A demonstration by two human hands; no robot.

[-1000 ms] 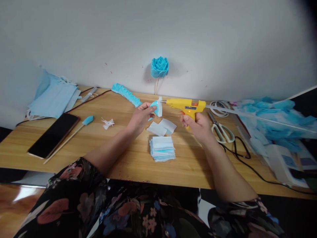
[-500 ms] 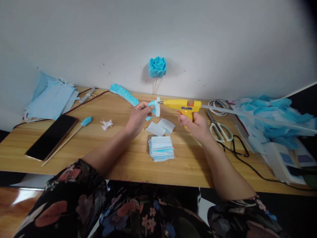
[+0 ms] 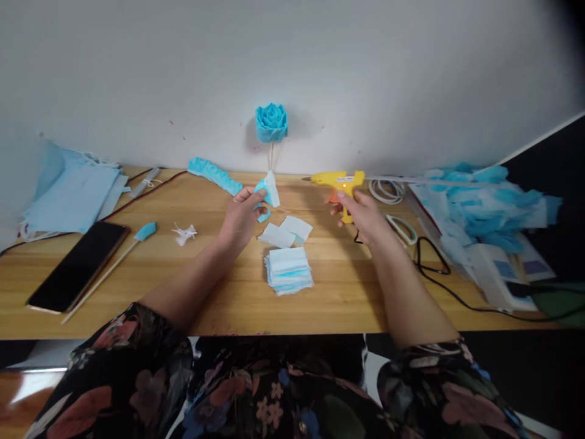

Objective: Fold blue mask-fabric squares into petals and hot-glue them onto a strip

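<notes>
Pinched in my left hand [image 3: 242, 210] is a blue-and-white piece of mask fabric [image 3: 271, 189], partly folded. My right hand [image 3: 361, 213] is wrapped round the handle of a yellow glue gun [image 3: 336, 178], its nozzle pointing left and apart from the fabric. A long glue stick sticks out of its back. Below the hands, two loose fabric pieces [image 3: 278, 235] overlap above a stack of cut fabric squares [image 3: 289, 271]. A row of folded blue petals [image 3: 212, 174] lies behind my left hand. A blue fabric rose [image 3: 271, 123] on a stick stands against the wall.
Left are folded face masks [image 3: 73, 189], a phone [image 3: 77, 265], a blue-tipped stick [image 3: 107, 274] and white scraps [image 3: 184, 233]. Right are scissors [image 3: 404, 230] partly behind my arm, a coiled white cable [image 3: 386, 190], a black cord [image 3: 466, 305] and a heap of blue scraps [image 3: 489, 204].
The glue gun has drawn back from the fabric, opening a gap between nozzle and piece. The fabric has tilted in my left hand. The whole view has shifted slightly.
</notes>
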